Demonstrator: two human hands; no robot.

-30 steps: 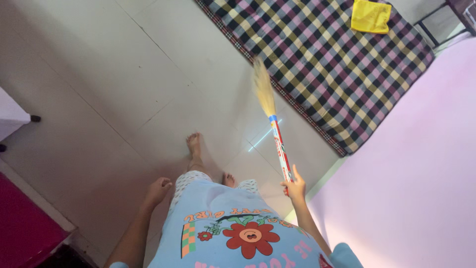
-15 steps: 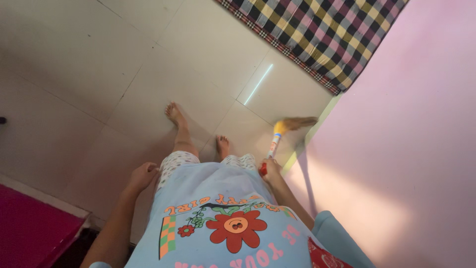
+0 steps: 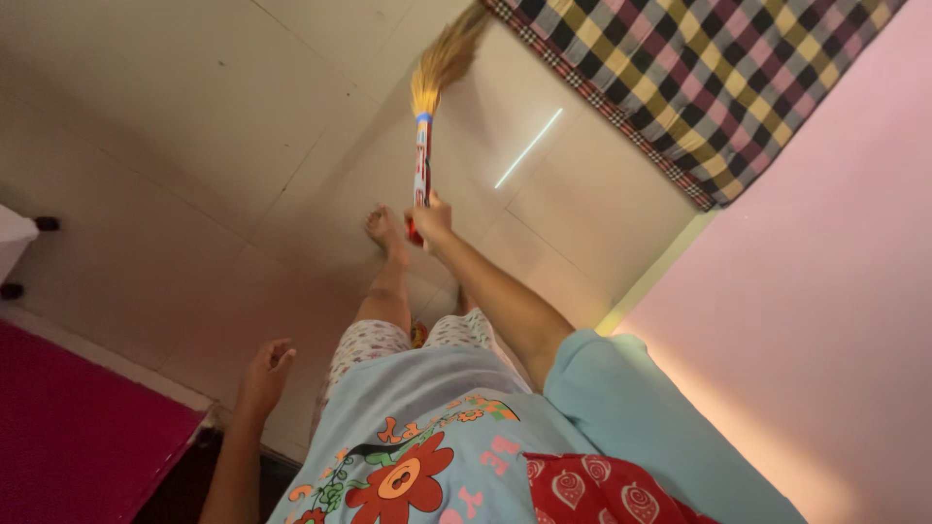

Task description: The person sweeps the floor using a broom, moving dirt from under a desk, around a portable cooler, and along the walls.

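My right hand (image 3: 430,214) grips the red and white handle of a grass broom (image 3: 424,146). The broom's straw head (image 3: 447,56) reaches out over the pale floor tiles toward the edge of a checked mat (image 3: 709,87). My arm is stretched forward above my bare foot (image 3: 386,233). My left hand (image 3: 264,374) hangs loose at my side with its fingers apart and nothing in it. I wear a light blue shirt with a flower print.
A pink wall (image 3: 825,320) runs along the right. A magenta surface (image 3: 68,427) lies at the lower left. A white object on dark casters (image 3: 19,243) stands at the left edge. A bright strip of light (image 3: 529,147) crosses the tiles.
The broom swung from low beside the wall at my right foot to out in front toward the mat. My right arm has extended forward. The left hand stays at my side.
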